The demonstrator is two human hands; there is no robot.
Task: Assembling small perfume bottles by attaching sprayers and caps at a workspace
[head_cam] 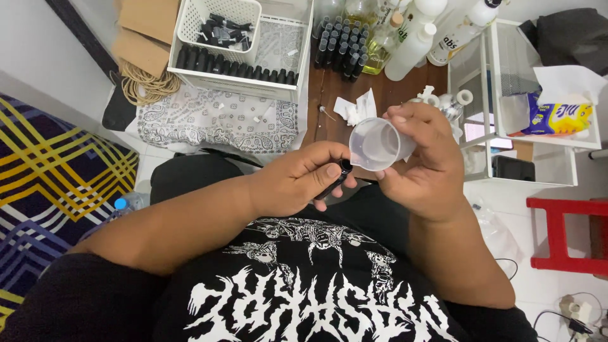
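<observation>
At frame centre my left hand (303,178) pinches a small black vial (336,180) upright, mouth up, so liquid can go in. Just right, my right hand (425,166) grips a clear plastic cup (378,144), tilted with its lip over the vial.

Left hand (304,177) pinches a black vial (335,180); right hand (424,161) tilts a clear cup (377,144) over it. White basket (244,63) at eleven o'clock.
</observation>
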